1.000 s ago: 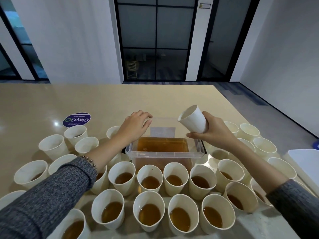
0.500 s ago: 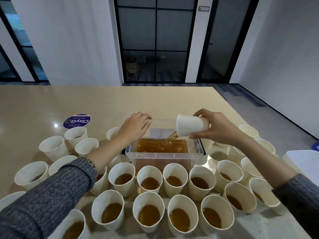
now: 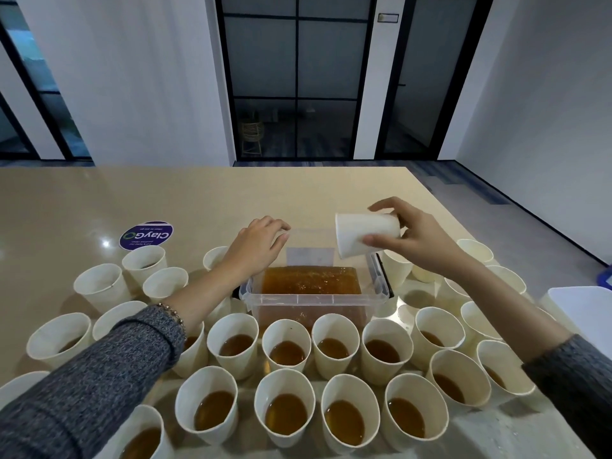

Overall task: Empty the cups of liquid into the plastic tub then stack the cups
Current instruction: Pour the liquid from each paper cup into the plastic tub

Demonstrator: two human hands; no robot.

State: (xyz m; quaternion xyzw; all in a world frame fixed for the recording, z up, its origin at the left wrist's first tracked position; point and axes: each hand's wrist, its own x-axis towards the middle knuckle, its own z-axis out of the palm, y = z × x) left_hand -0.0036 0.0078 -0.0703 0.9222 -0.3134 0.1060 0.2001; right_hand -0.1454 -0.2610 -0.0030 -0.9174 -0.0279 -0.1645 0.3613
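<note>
Rows of paper cups of brown liquid point(image 3: 286, 354) are crowding the near side of the beige counter point(image 3: 198, 200), ringing the clear plastic tub point(image 3: 313, 298), which is sitting mid-counter and holding amber liquid. More cups are standing to both sides, and a round purple sticker point(image 3: 146, 235) is lying further left. A white lid point(image 3: 586, 313) is resting at the right edge. The right hand point(image 3: 417, 240) is holding a white paper cup point(image 3: 366, 234) tipped sideways above the tub's far right corner, its grip closed around the cup. The left hand point(image 3: 256, 246) is resting on the tub's far left rim, fingers curled over it.
</note>
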